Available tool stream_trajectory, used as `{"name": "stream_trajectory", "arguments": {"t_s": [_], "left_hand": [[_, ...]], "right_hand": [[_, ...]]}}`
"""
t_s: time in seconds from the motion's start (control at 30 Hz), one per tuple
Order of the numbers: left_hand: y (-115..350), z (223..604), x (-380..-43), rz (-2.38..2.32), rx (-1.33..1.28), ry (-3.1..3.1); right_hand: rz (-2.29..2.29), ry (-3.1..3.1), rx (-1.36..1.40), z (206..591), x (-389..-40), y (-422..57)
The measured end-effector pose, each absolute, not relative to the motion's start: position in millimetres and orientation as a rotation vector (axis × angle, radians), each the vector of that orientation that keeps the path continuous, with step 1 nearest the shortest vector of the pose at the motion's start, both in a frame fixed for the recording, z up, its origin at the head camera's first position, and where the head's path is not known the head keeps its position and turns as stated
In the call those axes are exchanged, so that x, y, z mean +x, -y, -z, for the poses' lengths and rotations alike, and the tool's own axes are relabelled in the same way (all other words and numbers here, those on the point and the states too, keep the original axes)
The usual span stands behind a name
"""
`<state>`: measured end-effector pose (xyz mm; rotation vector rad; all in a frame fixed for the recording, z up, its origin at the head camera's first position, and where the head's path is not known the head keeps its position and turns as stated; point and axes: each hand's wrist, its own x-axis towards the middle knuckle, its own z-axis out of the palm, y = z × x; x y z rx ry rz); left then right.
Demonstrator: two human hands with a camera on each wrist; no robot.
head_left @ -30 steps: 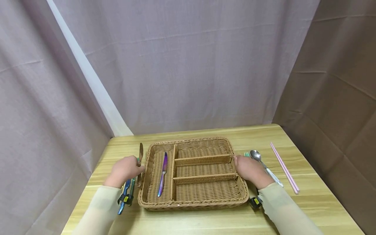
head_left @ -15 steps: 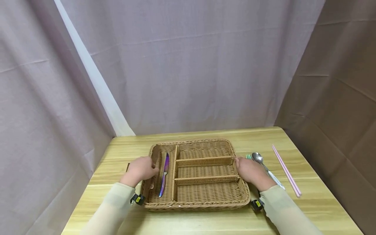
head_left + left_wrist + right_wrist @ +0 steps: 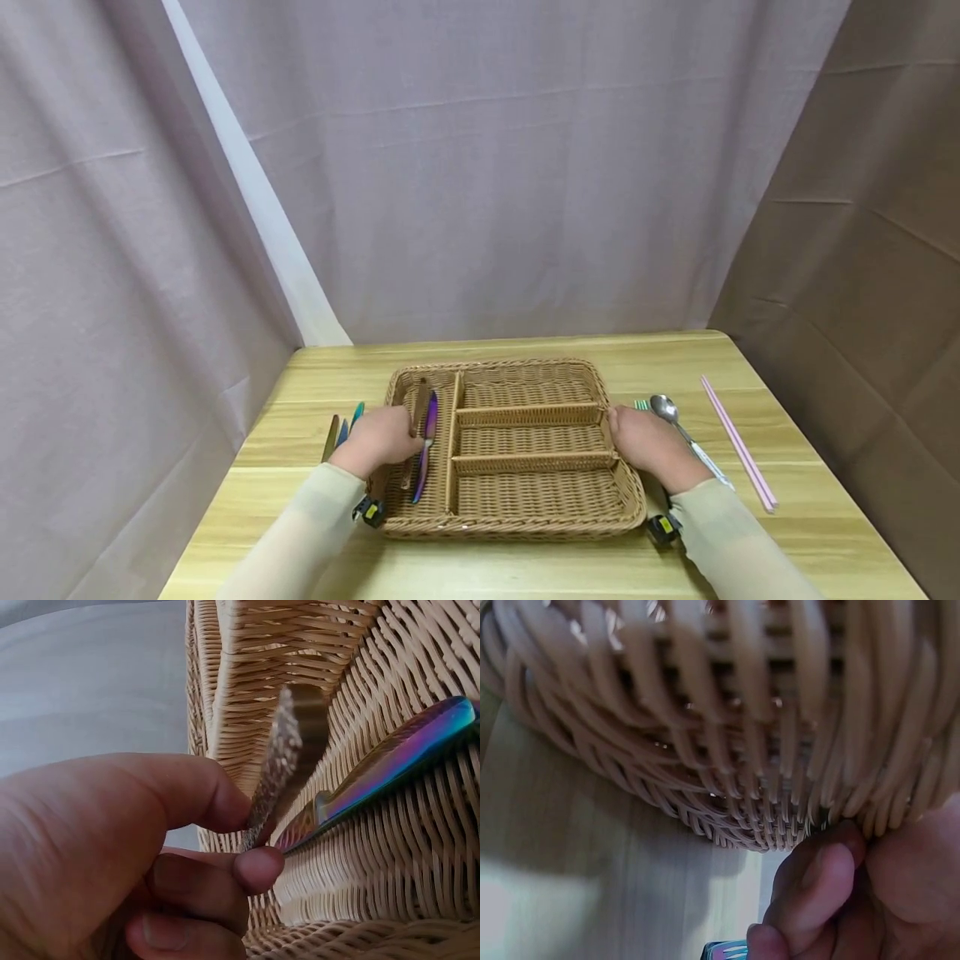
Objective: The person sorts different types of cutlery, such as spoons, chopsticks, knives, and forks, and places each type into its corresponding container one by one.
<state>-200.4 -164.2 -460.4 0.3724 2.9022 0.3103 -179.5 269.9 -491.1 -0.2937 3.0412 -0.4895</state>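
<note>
My left hand (image 3: 384,437) is over the left compartment of a divided wicker basket (image 3: 525,527). It pinches a copper-brown knife (image 3: 422,398) between thumb and fingers. Seen from the left wrist, that knife's textured handle (image 3: 274,769) stands on edge in the fingertips, near the basket weave. Beside it, a purple iridescent knife (image 3: 422,468) lies lengthwise in the same compartment. My right hand (image 3: 651,442) grips the basket's right side at the rim. In the right wrist view its fingers (image 3: 810,892) are curled under the woven wall (image 3: 727,720).
Left of the basket lie a dark brown knife (image 3: 330,440), a blue piece of cutlery (image 3: 342,433) and a teal one (image 3: 357,413), partly hidden by the left hand. To the right are a green fork (image 3: 641,405), a spoon (image 3: 663,407) and pink chopsticks (image 3: 738,446).
My left hand has carried the copper-brown knife rightward, from outside the basket's left wall into the left compartment beside the purple knife. The right hand keeps its grip on the basket.
</note>
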Motion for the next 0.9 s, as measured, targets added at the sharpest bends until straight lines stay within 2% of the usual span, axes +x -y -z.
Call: {"name": "stream_trajectory", "arguments": {"t_s": [0.9], "left_hand": [[149.3, 462.1, -206.8, -0.245, 0.449, -2.845]], "right_hand": [[0.456, -3.008, -0.288, 487.1, -178.2, -271.0]]}}
